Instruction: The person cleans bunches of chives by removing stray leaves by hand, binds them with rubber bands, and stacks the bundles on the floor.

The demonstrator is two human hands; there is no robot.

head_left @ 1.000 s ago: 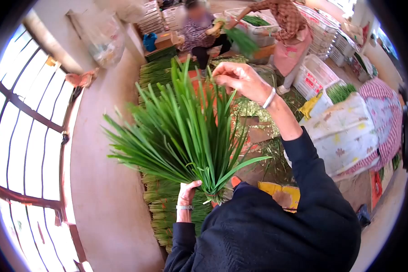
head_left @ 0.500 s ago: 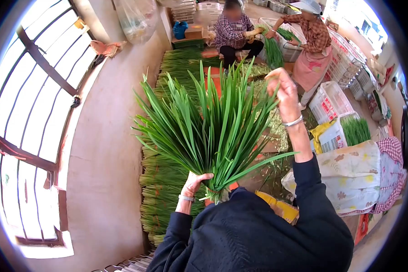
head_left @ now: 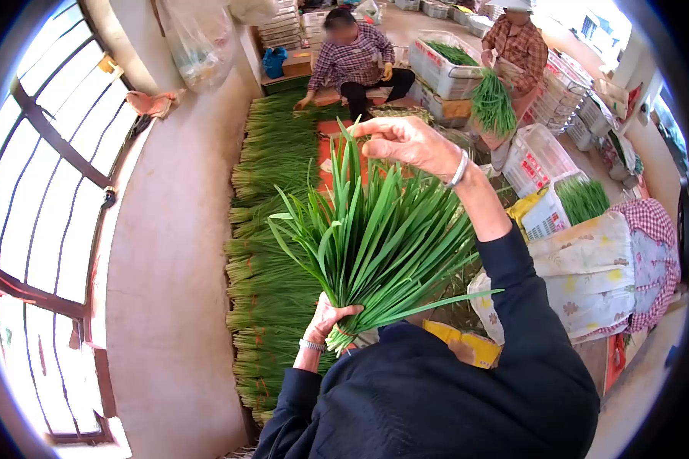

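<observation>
My left hand is closed around the lower stems of a fanned bunch of garlic chives, just above its pale cut ends. A reddish band shows around the stems near there. Above the leaves, my right hand has its fingers bent, with thumb and forefinger at the tip of one upright chive leaf. That leaf appears pinched, though the fingertips partly hide the contact. One long leaf sticks out low on the right, below my right forearm.
Banded chive bundles lie stacked along the wall on the left. A seated person reaches to the pile's far end. Another person holds a drooping chive bunch beside white crates. A patterned cloth lies at right.
My right hand has moved left across the leaf tips, and the bunch leans more to the right. The seated person now reaches down to the pile; the other person holds the drooping bunch.
</observation>
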